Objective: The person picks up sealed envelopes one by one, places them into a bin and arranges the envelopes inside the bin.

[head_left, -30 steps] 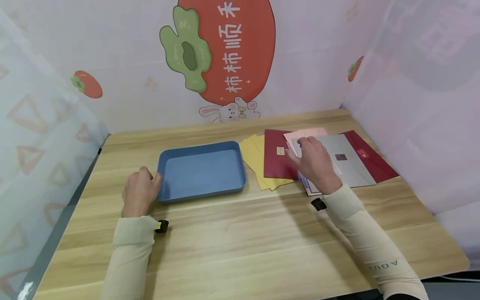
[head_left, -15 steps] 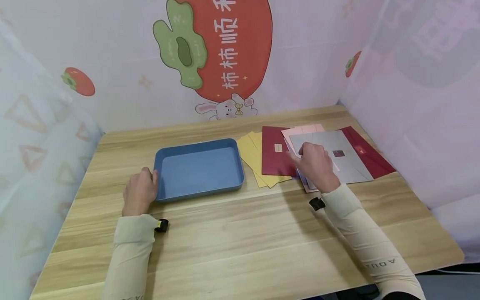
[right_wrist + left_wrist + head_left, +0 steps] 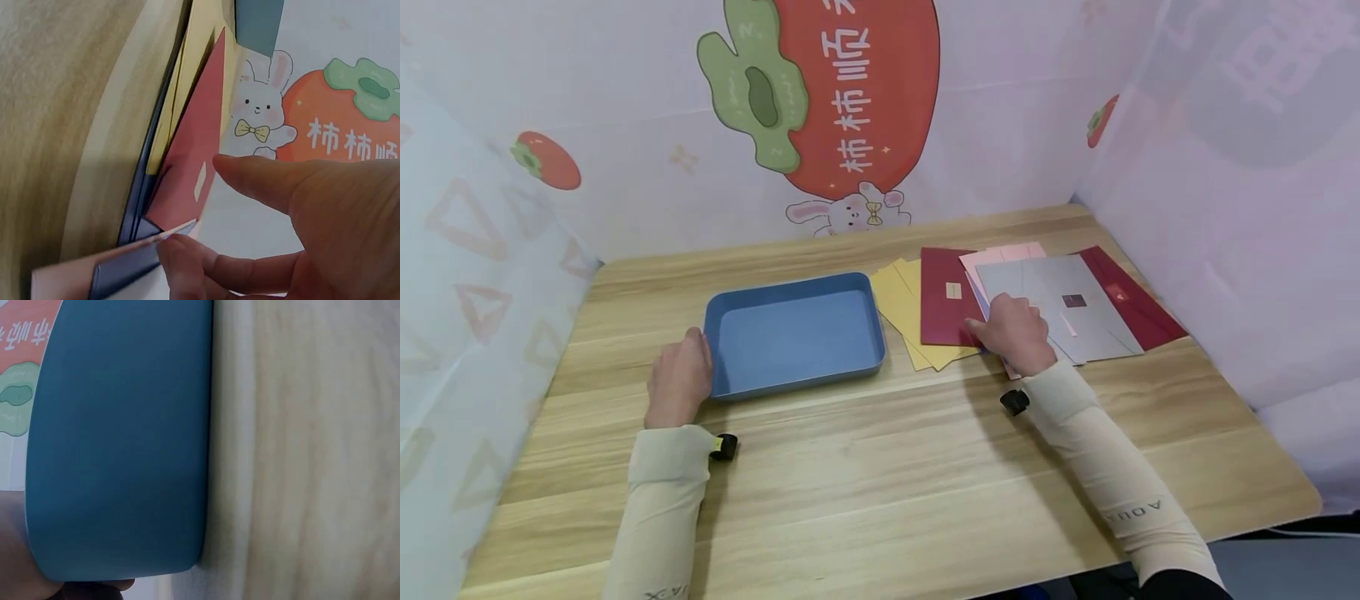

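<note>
My left hand [image 3: 679, 379] grips the left end of a shallow blue tray [image 3: 793, 337]. In the left wrist view the thumb [image 3: 22, 550] lies at the rim of the tray [image 3: 119, 437]. My right hand [image 3: 1018, 333] is over overlapping envelopes: a dark red one [image 3: 940, 312], a pink one [image 3: 1018, 250] and a silver-grey one [image 3: 1093, 321]. The right wrist view shows its thumb [image 3: 256, 175] stretched out near the red envelope [image 3: 194, 140], with loosely bent fingers [image 3: 187, 259] by a pink envelope's [image 3: 62, 275] edge; thumb and fingers are apart. I cannot tell if they touch it.
Yellow envelopes [image 3: 898, 312] lie between the tray and the red envelope, close to the tray's right end. Another dark red envelope [image 3: 1131, 296] is at the far right, partly under the grey one. The wooden table [image 3: 850, 475] backs onto a printed cloth wall [image 3: 647, 167].
My left hand has come in against the tray and taken hold of its end. The right hand has lowered and shifted toward the envelopes' near edge. The head view has moved slightly.
</note>
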Tool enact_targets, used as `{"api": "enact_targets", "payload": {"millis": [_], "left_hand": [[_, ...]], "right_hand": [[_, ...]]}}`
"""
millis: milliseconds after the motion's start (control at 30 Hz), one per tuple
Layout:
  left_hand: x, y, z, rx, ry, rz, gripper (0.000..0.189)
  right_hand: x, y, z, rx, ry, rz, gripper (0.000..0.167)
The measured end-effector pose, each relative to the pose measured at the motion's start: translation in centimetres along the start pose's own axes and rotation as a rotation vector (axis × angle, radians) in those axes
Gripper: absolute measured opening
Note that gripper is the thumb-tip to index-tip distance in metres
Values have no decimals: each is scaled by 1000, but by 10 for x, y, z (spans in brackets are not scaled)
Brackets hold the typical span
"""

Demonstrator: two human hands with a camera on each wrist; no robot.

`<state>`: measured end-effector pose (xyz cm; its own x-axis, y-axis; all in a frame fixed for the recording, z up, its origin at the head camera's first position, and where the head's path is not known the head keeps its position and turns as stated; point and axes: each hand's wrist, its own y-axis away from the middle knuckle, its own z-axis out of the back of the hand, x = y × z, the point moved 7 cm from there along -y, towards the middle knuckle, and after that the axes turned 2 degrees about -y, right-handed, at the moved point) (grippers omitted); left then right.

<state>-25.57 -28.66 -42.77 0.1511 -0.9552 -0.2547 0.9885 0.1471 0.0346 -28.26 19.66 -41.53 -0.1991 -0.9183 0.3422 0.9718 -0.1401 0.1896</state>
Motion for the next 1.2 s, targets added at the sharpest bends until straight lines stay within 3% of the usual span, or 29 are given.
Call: {"api": "enact_targets", "payload": {"millis": [367, 567, 867, 1200], "left_hand": [[0, 0, 2, 5, 7, -18, 41], [0, 0, 0, 10, 7, -19, 41], [0, 1, 1, -6, 8, -26, 42], [0, 0, -1, 5, 18, -19, 43]], "right_hand": [[8, 0, -9, -33, 63, 13, 48], [7, 0, -10, -36, 34, 23, 46], [6, -3, -12, 34, -3, 19, 45], [-1, -7, -10, 36, -64, 20, 43]]}}
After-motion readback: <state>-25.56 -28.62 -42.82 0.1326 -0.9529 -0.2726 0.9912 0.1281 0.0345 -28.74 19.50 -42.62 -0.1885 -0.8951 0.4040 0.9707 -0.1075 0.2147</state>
